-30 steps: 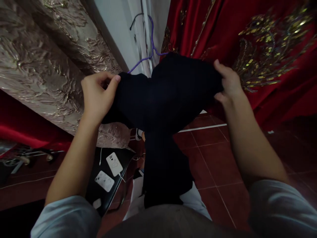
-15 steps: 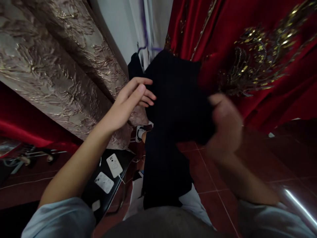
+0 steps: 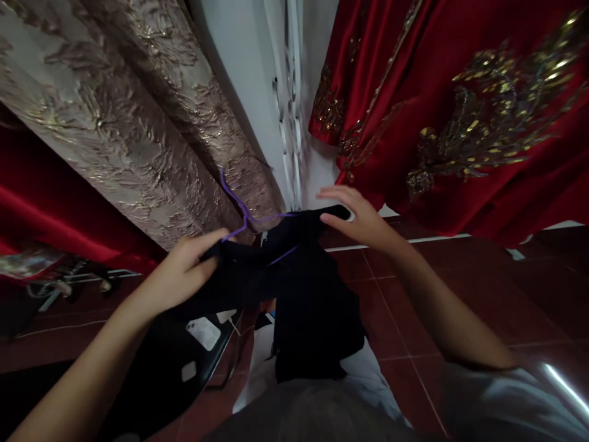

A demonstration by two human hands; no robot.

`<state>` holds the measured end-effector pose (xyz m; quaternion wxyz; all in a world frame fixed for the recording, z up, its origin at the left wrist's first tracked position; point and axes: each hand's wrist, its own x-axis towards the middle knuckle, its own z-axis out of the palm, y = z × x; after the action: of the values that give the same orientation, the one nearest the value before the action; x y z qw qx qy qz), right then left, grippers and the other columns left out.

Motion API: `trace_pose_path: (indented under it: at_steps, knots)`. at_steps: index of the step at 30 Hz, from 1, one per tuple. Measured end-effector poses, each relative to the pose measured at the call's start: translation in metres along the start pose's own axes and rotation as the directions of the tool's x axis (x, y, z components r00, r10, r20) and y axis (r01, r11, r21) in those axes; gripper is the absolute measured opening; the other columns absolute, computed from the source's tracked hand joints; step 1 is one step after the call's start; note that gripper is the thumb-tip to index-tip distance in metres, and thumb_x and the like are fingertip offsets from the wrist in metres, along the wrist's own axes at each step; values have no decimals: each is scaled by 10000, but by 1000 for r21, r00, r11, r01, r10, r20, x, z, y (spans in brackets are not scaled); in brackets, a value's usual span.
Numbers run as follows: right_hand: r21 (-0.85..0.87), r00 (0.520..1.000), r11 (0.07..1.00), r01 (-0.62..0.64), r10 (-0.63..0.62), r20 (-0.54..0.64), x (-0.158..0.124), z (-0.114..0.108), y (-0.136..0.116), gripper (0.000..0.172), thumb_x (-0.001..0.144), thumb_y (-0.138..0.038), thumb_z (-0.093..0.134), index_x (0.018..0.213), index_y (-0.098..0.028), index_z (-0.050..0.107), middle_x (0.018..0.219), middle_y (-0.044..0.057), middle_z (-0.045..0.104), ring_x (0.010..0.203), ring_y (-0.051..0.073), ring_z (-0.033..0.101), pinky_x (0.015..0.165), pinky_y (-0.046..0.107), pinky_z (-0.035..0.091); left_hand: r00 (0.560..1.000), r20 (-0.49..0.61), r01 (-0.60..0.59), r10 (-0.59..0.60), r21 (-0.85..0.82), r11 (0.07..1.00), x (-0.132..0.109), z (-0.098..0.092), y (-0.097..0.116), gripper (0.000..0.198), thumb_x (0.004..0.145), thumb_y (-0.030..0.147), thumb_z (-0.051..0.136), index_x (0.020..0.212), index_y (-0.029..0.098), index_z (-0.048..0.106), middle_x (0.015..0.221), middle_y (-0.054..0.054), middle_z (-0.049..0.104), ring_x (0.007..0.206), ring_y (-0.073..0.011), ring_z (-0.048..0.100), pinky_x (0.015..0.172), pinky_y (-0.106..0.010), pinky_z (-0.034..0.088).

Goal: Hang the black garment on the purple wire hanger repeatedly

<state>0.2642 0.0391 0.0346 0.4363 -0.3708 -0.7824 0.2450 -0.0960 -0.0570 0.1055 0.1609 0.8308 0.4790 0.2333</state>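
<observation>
A black garment (image 3: 317, 301) with a sleeve-like part at the left drapes over my lap on a purple hanger (image 3: 246, 215). The hanger's hook points up and left, and part of its bar shows at the neck opening. My left hand (image 3: 188, 270) is closed on the garment's left shoulder, beside the hanger's arm. By the right shoulder, my right hand (image 3: 352, 215) has its fingers stretched out and thumb apart, with the thumb at the cloth's edge. Whether the thumb presses the cloth, I cannot tell.
Embossed beige fabric (image 3: 151, 123) hangs at the left, and a red gown with gold sequins (image 3: 460, 141) at the right. Between them stand white metal rails (image 3: 289, 110). A phone (image 3: 203, 333) lies on a black seat (image 3: 156, 368) at lower left. The floor (image 3: 396, 307) is red tile.
The garment's top has come down and tilted, bringing the hanger lower and left. My left hand has moved down-left onto the shoulder; my right hand has moved up-left and its fingers have spread.
</observation>
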Motion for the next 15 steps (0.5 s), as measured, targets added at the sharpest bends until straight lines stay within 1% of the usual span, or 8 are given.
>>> trace_pose_path:
  at_steps: [2,3,4,6,9,12,13,15]
  knots:
    - [197,966,960,-198,158,204,5,-5,18,336,881,-594,685,910,-264,745,923,34,725,880,229,672,776,367,547,999,-34,32,-33,-8,999,7,-10,-12,286,810,169,506,980,284,705,853,19,716,756,-221,677,667,-317,542]
    - [286,941,911,-297,228,248,8,-6,24,378,871,-621,683,811,-250,723,785,19,691,726,187,640,656,321,516,996,-69,49,-49,-8,999,14,-12,-19,240,799,170,526,938,274,693,827,20,697,758,-219,666,675,-320,528]
    - [363,925,856,-367,295,239,11,-7,27,421,846,-650,695,745,-241,694,697,8,652,623,158,593,573,293,473,989,-130,62,-63,-14,998,22,-14,-27,210,785,170,547,915,265,682,819,19,685,767,-218,657,687,-325,516]
    - [486,910,777,-401,399,113,21,-9,25,480,792,-706,716,689,-242,646,628,1,614,547,138,547,501,272,427,953,-286,79,-96,-69,994,42,-13,-46,194,750,164,579,897,250,671,828,15,674,779,-208,642,705,-332,494]
    - [584,911,760,-287,405,-80,50,-15,10,493,766,-731,716,692,-254,617,688,29,661,681,194,652,585,324,534,898,-409,73,-164,-228,971,75,-8,-72,163,700,152,593,837,214,656,802,9,650,755,-174,607,702,-329,474]
    - [595,928,783,-179,336,-163,89,-29,2,429,743,-673,756,755,-263,628,890,69,731,1001,276,700,831,420,602,853,-501,-5,-148,-291,957,102,-5,-83,242,688,151,656,925,196,639,910,7,662,870,-168,626,811,-352,509]
    - [586,922,792,-170,339,-190,103,-36,4,428,724,-672,760,785,-270,625,940,72,734,1084,296,682,886,445,596,819,-563,-50,-111,-263,963,107,-4,-81,311,714,168,690,1016,201,627,1018,1,668,961,-179,634,874,-373,517]
    - [561,891,807,-187,380,-249,124,-49,12,459,682,-710,738,840,-298,612,975,62,733,1187,321,639,936,483,581,713,-702,-109,3,-107,988,110,-2,-70,400,823,243,721,1196,227,576,1243,-20,619,1164,-215,598,993,-426,499]
